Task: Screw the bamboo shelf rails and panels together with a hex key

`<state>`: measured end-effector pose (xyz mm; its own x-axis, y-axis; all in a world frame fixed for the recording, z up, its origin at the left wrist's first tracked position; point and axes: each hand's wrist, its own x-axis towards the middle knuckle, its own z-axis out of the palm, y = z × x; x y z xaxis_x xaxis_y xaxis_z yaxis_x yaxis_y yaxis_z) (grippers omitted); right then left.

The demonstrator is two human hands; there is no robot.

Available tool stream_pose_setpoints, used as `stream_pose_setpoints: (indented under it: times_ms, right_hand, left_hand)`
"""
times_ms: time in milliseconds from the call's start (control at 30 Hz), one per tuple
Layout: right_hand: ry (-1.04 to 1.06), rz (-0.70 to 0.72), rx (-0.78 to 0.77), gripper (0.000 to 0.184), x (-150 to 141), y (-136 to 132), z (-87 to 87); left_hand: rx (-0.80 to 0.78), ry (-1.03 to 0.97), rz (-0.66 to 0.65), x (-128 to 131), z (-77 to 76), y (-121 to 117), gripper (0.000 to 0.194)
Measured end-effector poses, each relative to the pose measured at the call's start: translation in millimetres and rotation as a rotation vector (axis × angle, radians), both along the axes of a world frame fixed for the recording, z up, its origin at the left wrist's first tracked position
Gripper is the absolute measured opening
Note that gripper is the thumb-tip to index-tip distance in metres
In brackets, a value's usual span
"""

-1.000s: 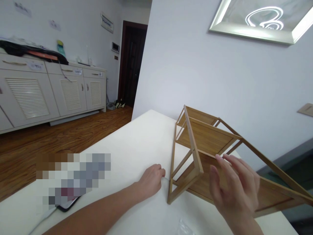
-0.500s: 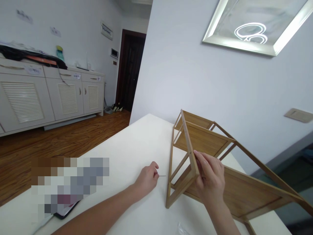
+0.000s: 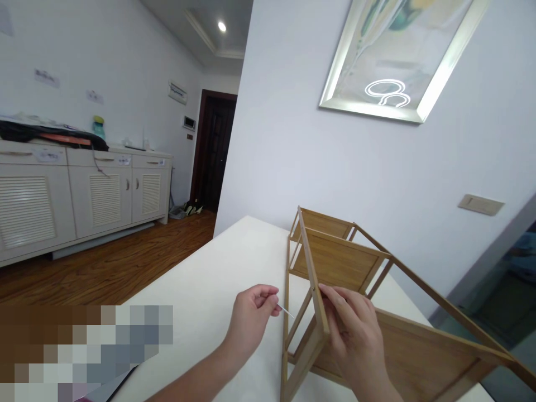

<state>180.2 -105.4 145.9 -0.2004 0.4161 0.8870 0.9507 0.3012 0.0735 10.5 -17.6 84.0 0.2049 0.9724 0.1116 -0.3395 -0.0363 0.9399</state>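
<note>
A wooden shelf rack [image 3: 335, 257] with several brown panels lies on its side on the white table [image 3: 201, 273]. My right hand [image 3: 355, 335] is closed around a rail at its near end, close to a small bolt [image 3: 313, 289]. Pinched in my left hand [image 3: 253, 318] is a thin metal hex key [image 3: 286, 310], or a rod much like one. Its free tip points right, toward the rack's near end, and I see a gap between the fingers and the bolt. Whether the tip touches any wood I cannot tell.
A blurred-out patch [image 3: 104, 352] covers something at the table's lower left. The wall [image 3: 276, 139] rises behind the rack, with a framed picture [image 3: 372, 114] on it. White cabinets [image 3: 75, 195] stand across the wooden floor, near a dark door [image 3: 215, 151].
My left hand has lifted off the tabletop and come nearer the rack, with the hex key now tilted down to the right. My right hand keeps its hold. The camera view has tipped upward.
</note>
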Motion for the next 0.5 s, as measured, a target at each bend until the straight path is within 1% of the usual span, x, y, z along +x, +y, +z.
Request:
stream_pose_setpoints:
  times_ms: [133, 200, 233, 333, 400, 500]
  right_hand:
    - [0.013, 0.006, -0.010, 0.023, -3, -7, 3.7]
    - [0.022, 0.016, -0.022, 0.020, -5, -9, 4.5]
    - [0.031, 0.018, -0.028, 0.019, -6, -10, 5.0]
    - [0.047, 0.030, -0.044, 0.017, -8, -10, 8.5]
    - [0.040, 0.045, -0.088, 0.018, -8, -10, 13.0]
    - [0.029, 0.054, -0.199, 0.024, -8, -9, 19.3]
  left_hand:
    - [0.069, -0.076, 0.014, -2, 49.8, -8, 0.027]
    - [0.111, -0.109, 0.019, -1, 67.7, -13, 0.026]
    - [0.128, -0.117, 0.024, -1, 74.1, -15, 0.025]
    - [0.163, -0.107, 0.038, 0, 85.3, -19, 0.024]
    - [0.180, -0.090, 0.052, -1, 88.2, -19, 0.024]
    - [0.189, -0.058, 0.074, -5, 88.9, -15, 0.022]
